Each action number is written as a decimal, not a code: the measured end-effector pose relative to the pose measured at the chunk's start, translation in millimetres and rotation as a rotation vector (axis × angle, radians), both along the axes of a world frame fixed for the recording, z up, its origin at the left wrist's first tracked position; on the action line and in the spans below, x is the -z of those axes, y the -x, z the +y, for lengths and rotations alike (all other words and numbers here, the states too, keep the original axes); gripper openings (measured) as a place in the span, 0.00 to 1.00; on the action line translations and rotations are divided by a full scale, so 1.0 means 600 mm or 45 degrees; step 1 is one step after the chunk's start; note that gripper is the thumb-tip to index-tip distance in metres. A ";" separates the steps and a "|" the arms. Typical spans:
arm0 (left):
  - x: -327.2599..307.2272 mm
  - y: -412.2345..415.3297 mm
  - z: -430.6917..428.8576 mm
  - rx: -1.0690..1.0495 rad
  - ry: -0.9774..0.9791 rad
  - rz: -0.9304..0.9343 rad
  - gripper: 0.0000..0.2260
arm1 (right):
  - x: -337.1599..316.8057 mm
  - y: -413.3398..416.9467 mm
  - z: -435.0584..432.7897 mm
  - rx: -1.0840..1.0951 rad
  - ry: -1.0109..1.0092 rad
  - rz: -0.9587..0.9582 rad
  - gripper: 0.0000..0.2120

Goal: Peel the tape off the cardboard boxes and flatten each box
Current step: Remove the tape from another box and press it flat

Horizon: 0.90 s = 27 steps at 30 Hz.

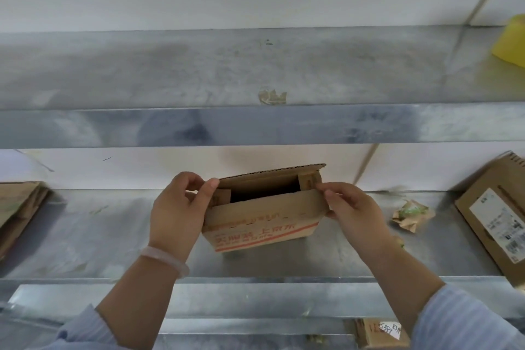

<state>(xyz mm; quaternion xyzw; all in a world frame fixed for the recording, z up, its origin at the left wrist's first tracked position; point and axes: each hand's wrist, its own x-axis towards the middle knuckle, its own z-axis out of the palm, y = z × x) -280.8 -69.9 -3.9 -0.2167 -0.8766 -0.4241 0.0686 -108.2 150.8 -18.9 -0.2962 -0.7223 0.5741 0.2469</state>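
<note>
The small red-printed cardboard box (264,219) is held over the metal shelf (85,236), its top open. The left hand (176,213) grips its left end, thumb on the near flap. The right hand (352,207) pinches that flap's right corner. A crumpled wad (412,216) lies near, to the right.

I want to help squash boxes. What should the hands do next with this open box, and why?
Probably push the cardboard box sideways to start flattening it: its top flaps stand open, and the left hand and right hand grip opposite ends.
</note>
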 end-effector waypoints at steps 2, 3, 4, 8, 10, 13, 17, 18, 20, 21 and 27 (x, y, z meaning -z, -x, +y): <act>0.004 -0.001 0.001 -0.002 -0.012 -0.013 0.17 | -0.010 -0.001 0.002 0.004 0.181 0.027 0.16; 0.005 -0.003 0.001 0.003 -0.017 -0.023 0.18 | -0.017 -0.001 0.005 0.003 0.220 0.025 0.15; 0.006 -0.004 0.001 0.010 -0.026 -0.036 0.18 | -0.025 -0.002 0.007 0.002 0.239 0.013 0.14; 0.000 0.002 0.002 0.010 -0.115 -0.106 0.15 | -0.043 -0.003 0.016 -0.097 0.163 -0.139 0.16; 0.000 0.010 0.000 0.022 -0.132 -0.196 0.12 | -0.040 -0.002 0.015 -0.142 0.161 -0.212 0.18; 0.003 0.014 -0.006 0.093 -0.065 -0.280 0.11 | -0.029 0.000 0.005 -0.113 -0.238 -0.548 0.22; 0.009 0.005 -0.009 0.154 0.054 -0.256 0.19 | -0.024 0.012 -0.009 -0.057 -0.579 -0.701 0.31; 0.013 0.002 -0.009 0.170 0.102 -0.245 0.16 | -0.024 0.014 -0.011 -0.047 -0.554 -0.734 0.32; 0.021 -0.003 -0.011 0.183 0.150 -0.234 0.11 | -0.025 0.016 -0.010 -0.019 -0.460 -0.791 0.33; 0.025 -0.004 -0.012 0.186 0.151 -0.238 0.10 | -0.024 0.016 -0.008 -0.005 -0.432 -0.805 0.33; 0.026 -0.006 -0.009 0.130 0.022 -0.293 0.06 | -0.021 0.023 0.003 -0.057 -0.482 -0.662 0.19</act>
